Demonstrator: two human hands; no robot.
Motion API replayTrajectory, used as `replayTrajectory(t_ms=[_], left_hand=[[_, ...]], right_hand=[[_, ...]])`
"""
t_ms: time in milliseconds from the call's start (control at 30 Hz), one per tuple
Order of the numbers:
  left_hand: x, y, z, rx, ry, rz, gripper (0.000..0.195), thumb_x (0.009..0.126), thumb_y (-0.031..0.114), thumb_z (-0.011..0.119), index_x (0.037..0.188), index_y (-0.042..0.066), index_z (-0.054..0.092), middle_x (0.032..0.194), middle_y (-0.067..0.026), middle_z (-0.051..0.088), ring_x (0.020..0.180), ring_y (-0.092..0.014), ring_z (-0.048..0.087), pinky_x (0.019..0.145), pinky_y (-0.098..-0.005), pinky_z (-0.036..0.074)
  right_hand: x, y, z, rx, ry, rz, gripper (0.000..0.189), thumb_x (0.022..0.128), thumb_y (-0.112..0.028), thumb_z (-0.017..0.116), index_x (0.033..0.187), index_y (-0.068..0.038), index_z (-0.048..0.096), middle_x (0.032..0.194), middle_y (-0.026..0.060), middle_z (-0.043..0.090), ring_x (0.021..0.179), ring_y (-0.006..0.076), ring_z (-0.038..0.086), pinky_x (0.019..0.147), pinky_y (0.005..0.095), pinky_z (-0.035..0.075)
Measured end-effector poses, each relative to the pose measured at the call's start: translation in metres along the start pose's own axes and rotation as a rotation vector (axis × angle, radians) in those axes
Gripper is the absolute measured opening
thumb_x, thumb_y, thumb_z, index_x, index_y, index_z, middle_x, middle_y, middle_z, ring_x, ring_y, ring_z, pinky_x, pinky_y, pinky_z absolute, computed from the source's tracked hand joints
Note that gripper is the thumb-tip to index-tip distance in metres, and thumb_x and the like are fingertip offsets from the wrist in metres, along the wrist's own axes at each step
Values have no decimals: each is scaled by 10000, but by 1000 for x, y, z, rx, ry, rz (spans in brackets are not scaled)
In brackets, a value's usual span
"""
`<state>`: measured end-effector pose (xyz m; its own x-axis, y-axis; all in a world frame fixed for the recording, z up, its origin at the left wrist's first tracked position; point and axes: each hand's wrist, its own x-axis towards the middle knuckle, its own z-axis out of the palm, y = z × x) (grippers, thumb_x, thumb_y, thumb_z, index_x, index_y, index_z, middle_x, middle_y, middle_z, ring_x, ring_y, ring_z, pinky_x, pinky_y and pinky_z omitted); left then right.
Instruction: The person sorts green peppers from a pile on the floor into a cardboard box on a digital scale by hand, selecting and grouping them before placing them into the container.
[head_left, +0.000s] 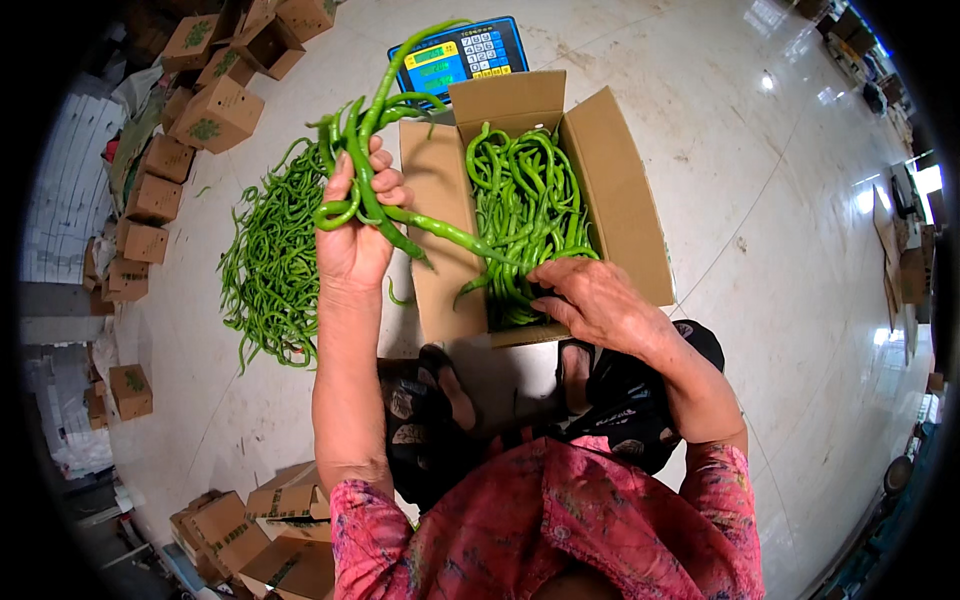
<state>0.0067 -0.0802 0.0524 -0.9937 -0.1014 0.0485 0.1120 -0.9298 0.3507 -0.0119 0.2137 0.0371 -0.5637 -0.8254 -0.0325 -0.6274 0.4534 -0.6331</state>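
My left hand (364, 217) is raised above the left flap of an open cardboard box, closed around a bunch of long green chili peppers (364, 165). One pepper (442, 229) slants from that hand towards my right hand, its tip near the right fingertips. My right hand (600, 300) is at the box's near right corner, its fingers curled down among the peppers there. Whether it grips one cannot be seen. The cardboard box (622, 199) stands with flaps spread and holds many green chili peppers (529, 195), several curled at the top.
A large heap of green chili peppers (274, 262) lies on the tiled floor (720, 187) left of the box. Behind the box is a digital scale display (457, 60). Cardboard boxes (217, 112) line the left side; more boxes (285, 502) lie at the lower left.
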Motion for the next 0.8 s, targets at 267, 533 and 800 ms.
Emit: replayTrajectory(t_ms=[267, 533, 800], left_hand=[[-7, -7, -6, 44, 83, -59, 346, 989, 177, 550, 1224, -66, 477, 945, -86, 524, 767, -133, 492, 671, -268, 444], [-13, 9, -1, 127, 39, -28, 354, 985, 181, 557, 1229, -61, 471, 945, -82, 530, 765, -128, 494, 669, -259, 436], [-17, 76, -35, 192, 187, 80, 318, 987, 169, 555, 1187, -75, 513, 944, -101, 569, 756, -159, 518, 669, -279, 465]], right_hand=[[-3, -7, 2, -84, -106, -12, 289, 884, -215, 616, 1072, 4, 629, 983, 193, 655, 954, 393, 615, 815, 465, 487], [-6, -5, 7, -167, -66, -82, 212, 846, -173, 663, 899, 12, 576, 869, 202, 643, 850, 403, 633, 714, 486, 502], [-2, -16, 11, -167, -97, -137, 218, 856, -175, 651, 941, 10, 573, 863, 183, 621, 847, 388, 625, 722, 464, 504]])
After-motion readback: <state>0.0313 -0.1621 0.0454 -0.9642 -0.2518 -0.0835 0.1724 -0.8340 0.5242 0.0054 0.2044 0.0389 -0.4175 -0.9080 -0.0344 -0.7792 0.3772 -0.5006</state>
